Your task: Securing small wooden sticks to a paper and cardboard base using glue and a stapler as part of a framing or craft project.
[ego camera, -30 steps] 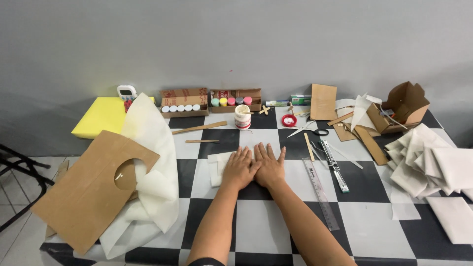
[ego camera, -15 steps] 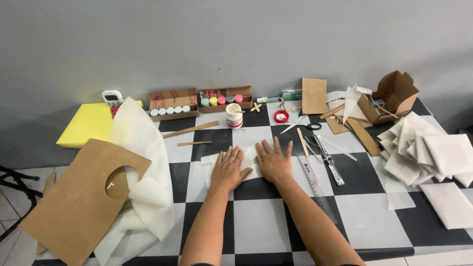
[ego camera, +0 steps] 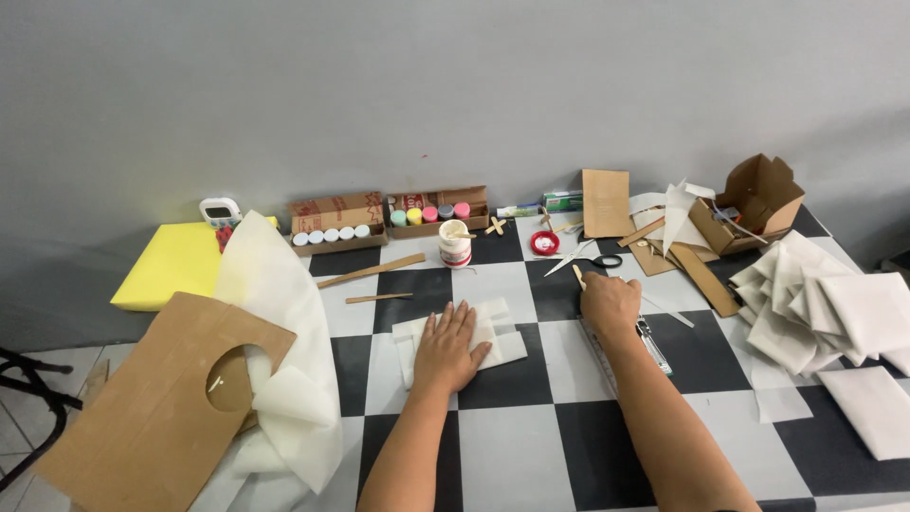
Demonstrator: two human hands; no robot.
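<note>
Checkered table (ego camera: 531, 455), left hand (ego camera: 447, 349) on foam sheet (ego camera: 498, 332)

On the checkered desk (ego camera: 531, 446), the left hand (ego camera: 448, 347) lies flat on a folded white sheet (ego camera: 493, 332). The right hand (ego camera: 609, 303) closes around a wooden stick (ego camera: 578, 276), just beside a ruler (ego camera: 599, 346) and scissors (ego camera: 599, 260). A glue jar (ego camera: 455, 244) stands behind.

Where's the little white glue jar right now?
In the head view, the white jar stands behind the left hand, just in front of the box of coloured paint pots.
</note>
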